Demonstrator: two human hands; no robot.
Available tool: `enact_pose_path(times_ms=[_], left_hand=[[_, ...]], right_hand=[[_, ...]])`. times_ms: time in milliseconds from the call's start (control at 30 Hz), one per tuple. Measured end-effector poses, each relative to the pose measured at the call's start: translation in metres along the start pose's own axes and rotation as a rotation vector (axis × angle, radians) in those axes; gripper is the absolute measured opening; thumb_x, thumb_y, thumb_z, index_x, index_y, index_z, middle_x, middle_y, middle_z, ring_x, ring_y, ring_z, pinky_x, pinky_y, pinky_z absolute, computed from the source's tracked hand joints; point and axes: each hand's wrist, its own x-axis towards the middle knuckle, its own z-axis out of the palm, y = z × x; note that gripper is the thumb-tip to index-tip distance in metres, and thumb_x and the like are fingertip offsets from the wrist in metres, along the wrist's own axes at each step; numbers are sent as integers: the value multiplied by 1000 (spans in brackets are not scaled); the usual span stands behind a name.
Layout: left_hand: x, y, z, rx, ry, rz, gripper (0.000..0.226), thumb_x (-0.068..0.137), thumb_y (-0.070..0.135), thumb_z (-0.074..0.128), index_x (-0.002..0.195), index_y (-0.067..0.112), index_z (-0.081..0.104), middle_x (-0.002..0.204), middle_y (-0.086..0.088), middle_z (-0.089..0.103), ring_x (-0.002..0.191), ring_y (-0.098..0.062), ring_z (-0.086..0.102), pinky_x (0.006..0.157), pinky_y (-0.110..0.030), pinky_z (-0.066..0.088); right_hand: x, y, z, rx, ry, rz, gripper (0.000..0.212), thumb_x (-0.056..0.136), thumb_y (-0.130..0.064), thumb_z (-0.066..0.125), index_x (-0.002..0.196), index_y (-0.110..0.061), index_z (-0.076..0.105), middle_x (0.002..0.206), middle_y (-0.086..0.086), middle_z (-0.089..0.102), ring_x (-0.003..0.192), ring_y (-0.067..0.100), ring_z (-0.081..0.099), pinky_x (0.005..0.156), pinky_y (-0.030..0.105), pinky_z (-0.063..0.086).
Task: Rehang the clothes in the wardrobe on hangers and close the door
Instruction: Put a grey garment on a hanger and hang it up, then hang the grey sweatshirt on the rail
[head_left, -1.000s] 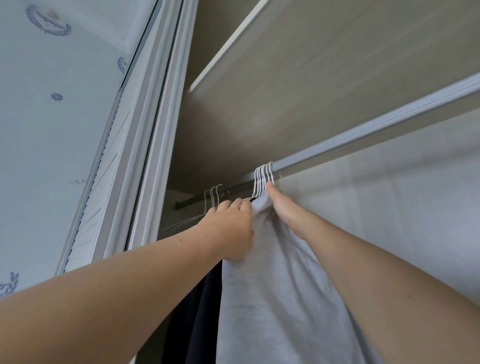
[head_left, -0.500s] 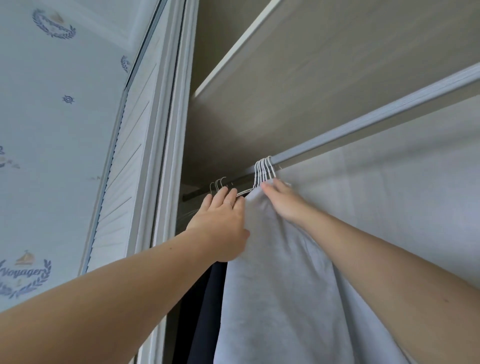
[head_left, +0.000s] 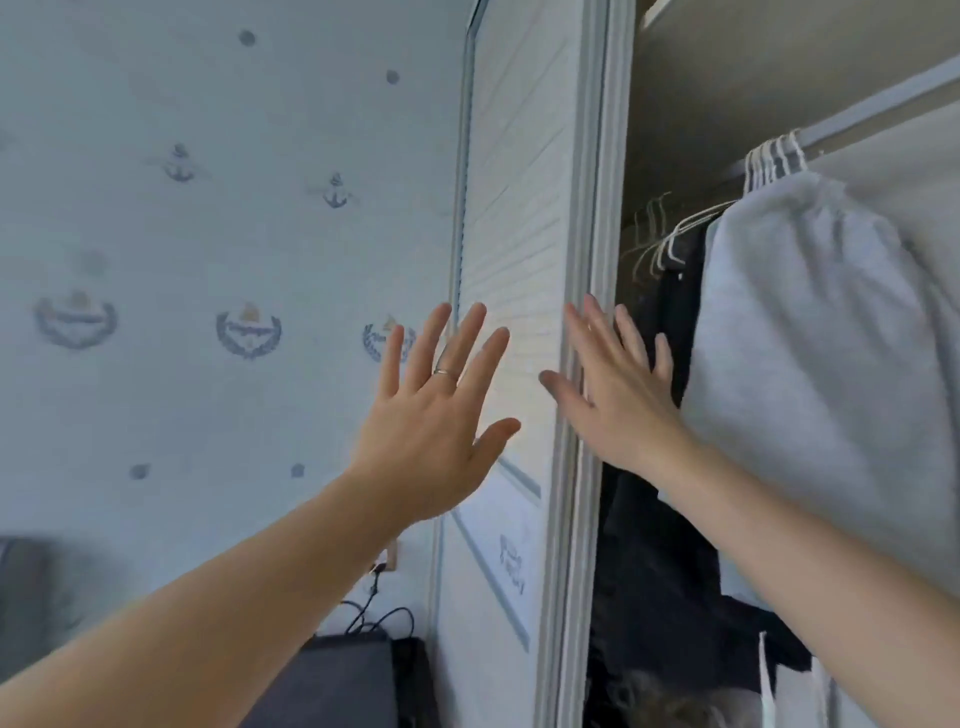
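Head view shows left hand (head_left: 431, 415) and right hand (head_left: 613, 400) released, fingers spread, by the door (head_left: 519, 208) at 12 o'clock; closing step seems begun, needing a sideways push.

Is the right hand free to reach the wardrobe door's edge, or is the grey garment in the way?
Probably yes. The right hand is open and empty, right by the edge of the door; the grey garment hangs off to its right, not between them.
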Motion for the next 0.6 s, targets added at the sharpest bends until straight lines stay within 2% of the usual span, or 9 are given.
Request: enact_pose_path(times_ms=[167, 267, 400, 500, 600], left_hand=[[-165, -67, -46, 129, -183, -165, 77, 97, 68, 13, 160, 26, -5, 166, 3, -17, 151, -25, -22, 122, -57, -6], [-265, -91, -87, 186, -256, -306, 78, 97, 68, 18, 160, 26, 1, 168, 2, -8, 153, -27, -14, 121, -60, 1], [-385, -107, -145, 253, -333, -541, 78, 97, 69, 19, 160, 25, 5, 168, 1, -3, 154, -27, -12, 121, -59, 0], [-472, -112, -190, 341, -393, -702, 80, 95, 72, 11, 160, 27, 1, 168, 1, -4, 153, -27, -12, 121, -57, -3], [-552, -114, -234, 423, -455, -857, 81, 95, 71, 11, 160, 24, 7, 168, 0, 1, 154, -28, -8, 121, -55, -4]], right_hand=[[-89, -124, 45, 196, -169, -93, 78, 87, -76, 9, 152, -40, -13, 162, -15, -21, 148, 16, -23, 117, 56, -10], [-141, -204, 58, 319, -261, -175, 79, 87, -76, 9, 153, -39, -12, 163, -14, -19, 149, 18, -23, 117, 59, -8], [-209, -314, 66, 455, -375, -326, 79, 87, -78, 4, 153, -39, -14, 163, -12, -19, 149, 20, -22, 117, 60, -7], [-255, -393, 67, 551, -447, -426, 77, 89, -76, 8, 153, -39, -12, 164, -11, -17, 150, 21, -19, 116, 60, -7], [-301, -469, 67, 620, -519, -548, 76, 90, -73, 11, 154, -38, -12, 164, -11, -17, 150, 22, -18, 117, 59, -7]])
